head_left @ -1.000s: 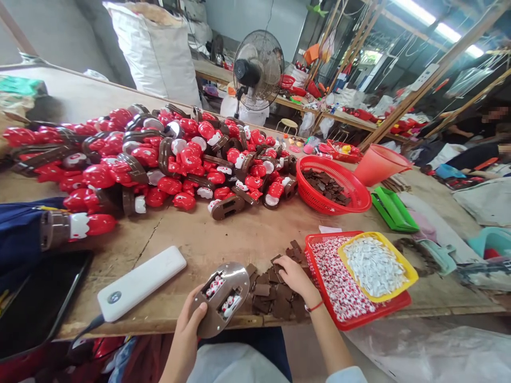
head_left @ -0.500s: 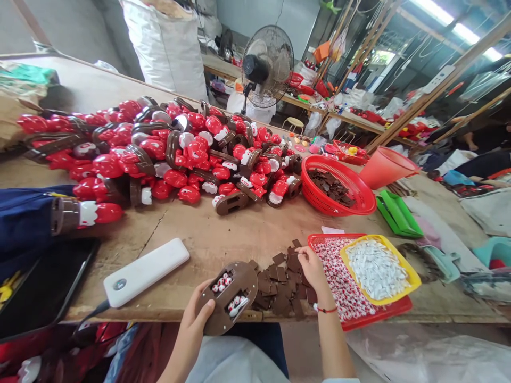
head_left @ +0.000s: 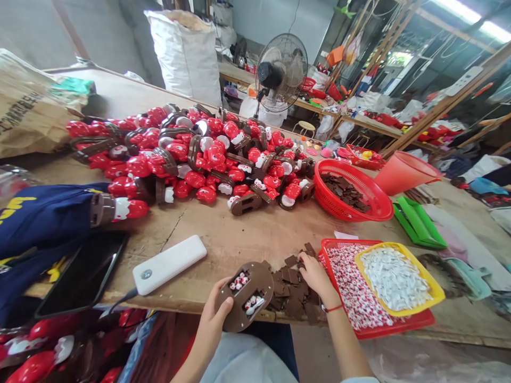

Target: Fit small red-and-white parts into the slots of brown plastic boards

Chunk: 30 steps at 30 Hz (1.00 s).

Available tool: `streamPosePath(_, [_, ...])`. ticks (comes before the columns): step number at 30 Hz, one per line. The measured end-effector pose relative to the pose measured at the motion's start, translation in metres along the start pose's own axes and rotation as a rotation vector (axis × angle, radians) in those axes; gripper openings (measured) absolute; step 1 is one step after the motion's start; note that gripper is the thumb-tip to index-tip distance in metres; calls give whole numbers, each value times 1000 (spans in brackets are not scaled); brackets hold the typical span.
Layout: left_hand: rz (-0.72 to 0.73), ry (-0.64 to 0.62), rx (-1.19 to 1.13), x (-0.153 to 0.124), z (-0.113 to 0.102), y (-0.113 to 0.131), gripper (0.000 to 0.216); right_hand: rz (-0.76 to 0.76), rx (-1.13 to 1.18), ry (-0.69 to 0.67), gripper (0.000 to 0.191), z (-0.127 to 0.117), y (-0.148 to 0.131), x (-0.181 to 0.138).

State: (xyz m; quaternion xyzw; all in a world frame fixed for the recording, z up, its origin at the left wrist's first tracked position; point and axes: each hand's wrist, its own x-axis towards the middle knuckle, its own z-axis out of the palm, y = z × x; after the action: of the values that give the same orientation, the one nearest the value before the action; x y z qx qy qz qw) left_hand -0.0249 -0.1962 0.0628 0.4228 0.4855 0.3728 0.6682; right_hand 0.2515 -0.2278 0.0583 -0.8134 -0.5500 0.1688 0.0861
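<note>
My left hand [head_left: 217, 314] grips a brown plastic toy base [head_left: 257, 279] by its left edge, thumb on top. Two openings in the base's face hold several small red-and-white balls [head_left: 239, 281], and a small white piece [head_left: 255, 305] lies in the lower one. To the right, my right hand [head_left: 315, 274] reaches down into a loose pile of small brown plastic covers [head_left: 291, 290]. Its fingers are bent together on a cover at the pile's upper edge; the fingertips are partly hidden. Beside that hand, a red tray [head_left: 415, 323] holds many of the balls.
A yellow tray [head_left: 438, 293] of white pieces rests on the red tray. Behind are a red basket [head_left: 351, 213] of brown covers and a heap of red-and-brown toys [head_left: 199, 159]. A white power bank [head_left: 170, 264] and a dark tablet [head_left: 85, 274] lie left. A fan [head_left: 281, 72] stands beyond.
The view has swung left, so everything appears farther right. My right hand has moved slightly down into the pile of covers. My left hand still holds the toy base.
</note>
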Motion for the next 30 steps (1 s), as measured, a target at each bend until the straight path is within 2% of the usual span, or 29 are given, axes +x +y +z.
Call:
streamPosePath(3, [11, -12, 4, -2, 1, 0, 41, -52, 139, 64, 19, -8, -12, -4])
streamPosePath(8, [20, -8, 18, -10, 10, 4, 39, -60, 659, 263, 19, -23, -61, -27])
streamPosePath(10, [10, -35, 24, -15, 14, 5, 38, -76, 818, 271, 19, -24, -88, -41])
streamPosePath(12, [7, -61, 29, -20, 18, 5, 39, -96, 908, 197, 18, -21, -113, -52])
streamPosePath(15, [24, -53, 68, -27, 23, 1, 42, -85, 891, 93, 14, -13, -137, -64])
streamPosePath(17, [39, -36, 92, -31, 25, -2, 42, -63, 838, 90, 13, -9, -144, -67])
streamPosePath(24, [44, 22, 70, -30, 27, -8, 43, -30, 780, 113, 13, -6, -142, -66])
streamPosePath(30, [-37, 14, 39, -34, 24, -3, 50, -127, 665, 43, 11, -7, -144, -64])
